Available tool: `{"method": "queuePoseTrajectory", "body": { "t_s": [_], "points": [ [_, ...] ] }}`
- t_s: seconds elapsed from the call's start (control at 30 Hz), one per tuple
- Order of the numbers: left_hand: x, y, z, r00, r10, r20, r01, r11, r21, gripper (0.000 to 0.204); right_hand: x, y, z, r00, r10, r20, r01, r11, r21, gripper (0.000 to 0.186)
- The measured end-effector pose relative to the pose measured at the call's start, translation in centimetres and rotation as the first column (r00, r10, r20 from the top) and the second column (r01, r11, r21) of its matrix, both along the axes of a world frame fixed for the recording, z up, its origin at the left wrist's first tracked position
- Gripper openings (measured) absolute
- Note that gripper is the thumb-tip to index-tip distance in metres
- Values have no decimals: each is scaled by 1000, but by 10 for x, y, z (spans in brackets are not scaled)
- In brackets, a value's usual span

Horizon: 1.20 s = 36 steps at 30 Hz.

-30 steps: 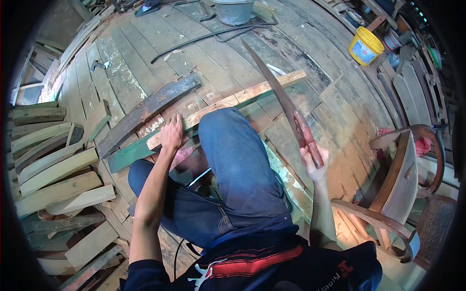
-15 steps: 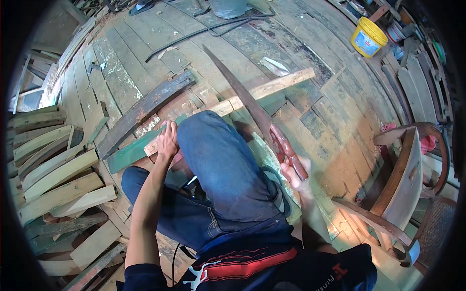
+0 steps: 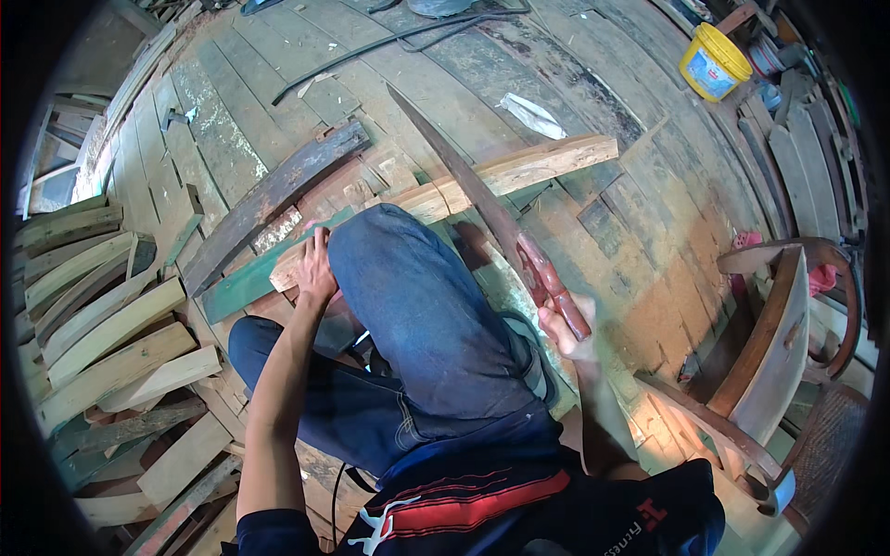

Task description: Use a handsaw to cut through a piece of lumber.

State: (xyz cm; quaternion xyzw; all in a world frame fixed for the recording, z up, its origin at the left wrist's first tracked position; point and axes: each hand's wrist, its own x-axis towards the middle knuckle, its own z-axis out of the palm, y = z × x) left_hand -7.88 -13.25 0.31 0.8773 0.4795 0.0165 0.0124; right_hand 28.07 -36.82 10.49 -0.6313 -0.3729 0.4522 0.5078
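My right hand (image 3: 568,328) is closed round the reddish-brown handle of a handsaw (image 3: 471,188). Its long, tapering dark blade points away and to the left, crossing over a pale wooden plank (image 3: 547,165). The plank runs slantwise beneath my raised knee (image 3: 394,269), which hides its middle. My left hand (image 3: 316,267) grips the plank near its left end, fingers bent over the top. A dark line crosses the plank just left of the blade. Whether the teeth touch the wood, I cannot tell.
A dark curved timber (image 3: 278,204) and a green board (image 3: 255,285) lie beyond my left hand. Several curved wood pieces (image 3: 120,357) are stacked at the left. A wooden chair (image 3: 756,347) lies at the right, a yellow bucket (image 3: 714,61) at the far right. Sawdust covers floorboards.
The plank has shifted slightly right and shows more of its broad face. My left hand has moved a little with it. The saw stays nearly in place.
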Motion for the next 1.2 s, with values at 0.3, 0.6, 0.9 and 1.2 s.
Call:
{"method": "queuePoseTrajectory", "body": {
  "t_s": [0.3,0.6,0.9,1.2],
  "points": [
    [13,32,45,985,-166,36,167,911,-377,67,-2,-2,15,997,18,77,-16,1000,-21,14],
    [6,50,10,986,-154,57,161,838,-521,87,6,-15,6,999,26,42,-26,1000,-12,15],
    [-4,29,-9,991,-132,-29,117,945,-306,85,-18,-12,3,999,13,51,-16,999,44,10],
    [8,-14,-8,958,-26,-287,36,999,30,69,-37,-8,-26,1000,18,-17,-17,995,103,13]
  ]
}}
